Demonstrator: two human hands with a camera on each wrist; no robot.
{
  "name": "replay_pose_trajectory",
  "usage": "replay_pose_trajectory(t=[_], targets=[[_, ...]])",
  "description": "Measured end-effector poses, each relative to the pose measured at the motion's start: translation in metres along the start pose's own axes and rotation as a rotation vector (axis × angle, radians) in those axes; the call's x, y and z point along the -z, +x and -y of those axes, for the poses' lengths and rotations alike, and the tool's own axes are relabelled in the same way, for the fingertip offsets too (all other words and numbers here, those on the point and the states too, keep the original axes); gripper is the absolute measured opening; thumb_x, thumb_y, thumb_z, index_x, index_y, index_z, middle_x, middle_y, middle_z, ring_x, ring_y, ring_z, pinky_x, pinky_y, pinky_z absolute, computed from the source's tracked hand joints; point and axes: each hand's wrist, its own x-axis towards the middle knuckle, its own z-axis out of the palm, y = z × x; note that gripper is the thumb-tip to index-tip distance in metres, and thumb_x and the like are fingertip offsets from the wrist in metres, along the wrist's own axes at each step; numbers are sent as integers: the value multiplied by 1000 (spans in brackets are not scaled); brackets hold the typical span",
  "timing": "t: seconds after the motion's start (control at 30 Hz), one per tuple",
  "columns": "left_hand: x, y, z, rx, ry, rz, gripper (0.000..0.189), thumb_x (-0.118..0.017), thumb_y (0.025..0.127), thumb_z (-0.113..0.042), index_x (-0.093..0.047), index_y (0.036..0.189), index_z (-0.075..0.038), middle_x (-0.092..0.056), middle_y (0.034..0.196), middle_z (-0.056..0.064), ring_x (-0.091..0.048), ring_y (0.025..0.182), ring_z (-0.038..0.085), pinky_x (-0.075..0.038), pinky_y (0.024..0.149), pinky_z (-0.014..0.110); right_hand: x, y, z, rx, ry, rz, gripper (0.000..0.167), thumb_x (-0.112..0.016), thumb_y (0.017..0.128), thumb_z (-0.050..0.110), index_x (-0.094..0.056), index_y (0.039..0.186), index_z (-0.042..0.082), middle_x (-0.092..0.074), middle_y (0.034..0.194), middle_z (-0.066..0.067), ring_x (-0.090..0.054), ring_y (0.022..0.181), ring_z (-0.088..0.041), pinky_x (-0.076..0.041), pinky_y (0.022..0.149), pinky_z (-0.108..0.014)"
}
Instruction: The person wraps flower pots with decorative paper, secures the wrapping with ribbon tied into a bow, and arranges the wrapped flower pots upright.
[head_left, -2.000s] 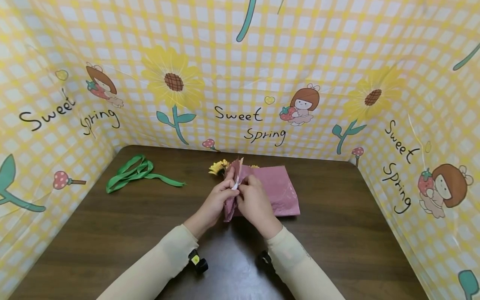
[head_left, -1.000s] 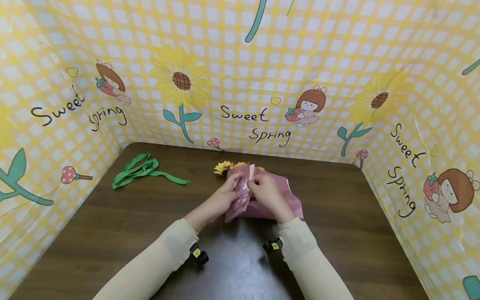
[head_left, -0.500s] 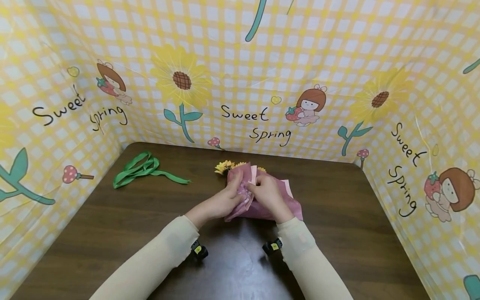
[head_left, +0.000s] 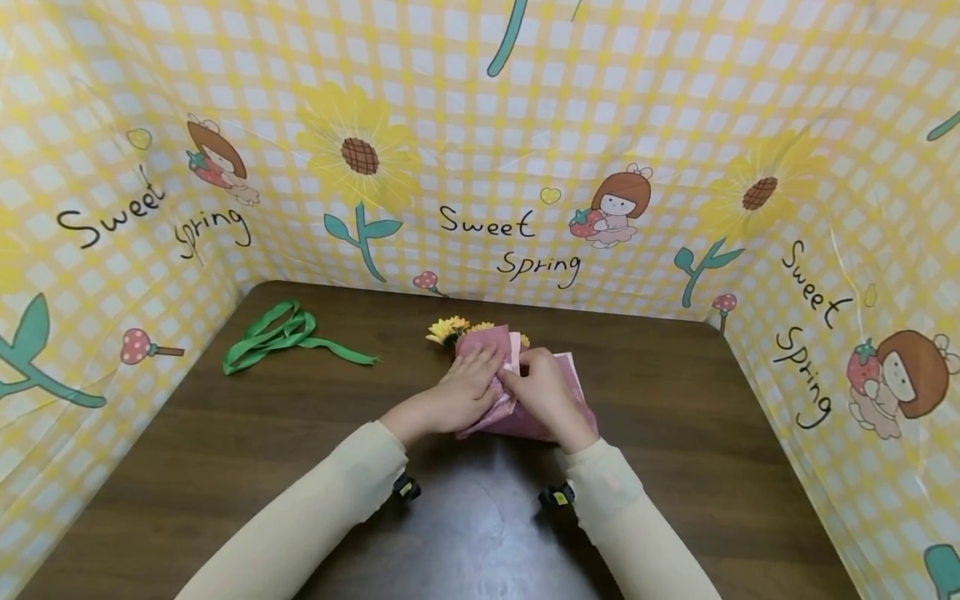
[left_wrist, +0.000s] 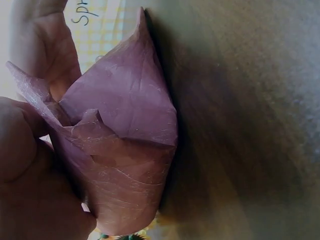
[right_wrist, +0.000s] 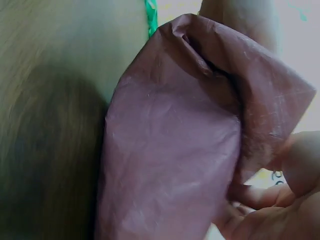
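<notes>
A sheet of pink wrapping paper (head_left: pixel 517 423) is folded around a few yellow flowers (head_left: pixel 448 329), whose heads peek out at its far edge. My left hand (head_left: pixel 467 383) lies across the folded left part with its fingers straight, pressing on it. Just to the right, my right hand (head_left: pixel 547 392) pinches the pale edge of the fold between thumb and fingers. In the left wrist view the paper (left_wrist: pixel 125 100) forms a loose, creased pocket open toward me. From the right wrist view, the paper (right_wrist: pixel 170 135) bulges along its right side. The flower stems are hidden inside.
A loosely looped green ribbon (head_left: pixel 273 337) lies at the back left of the dark wooden table (head_left: pixel 187 467). A yellow checked cloth (head_left: pixel 465 125) with printed flowers walls the table at the back and both sides.
The left side of the paper has been folded over the flowers toward the right. My left hand has gone from gripping the paper to lying flat on it; the right hand keeps its pinch.
</notes>
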Motion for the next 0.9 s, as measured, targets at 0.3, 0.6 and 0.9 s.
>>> replay_pose_trajectory(t=[0.3,0.6,0.9], targets=[[0,3,-1,-5,53,41,63,-32,111,-34,-16,162,0,-9,170,20,-2,158,37,-6,126,55,32,-38,3,562,-289,-8,23,-80,90,30,-74,102,11,-65,107,-2,-62,102,-20,-51,94,-38],[11,1,-1,-15,50,76,62,-33,111,-32,-18,162,0,-9,170,21,-4,158,36,-8,126,55,22,-56,-1,1121,-753,-29,6,-68,92,7,-67,87,11,-60,91,-2,-59,92,-22,-51,90,-34],[9,3,1,-7,54,78,64,-31,111,-35,-17,162,1,-9,170,20,-5,158,35,-9,127,53,20,-64,-4,1166,-811,-18,11,-67,91,2,-70,85,10,-59,85,-3,-58,87,-23,-53,88,-36]])
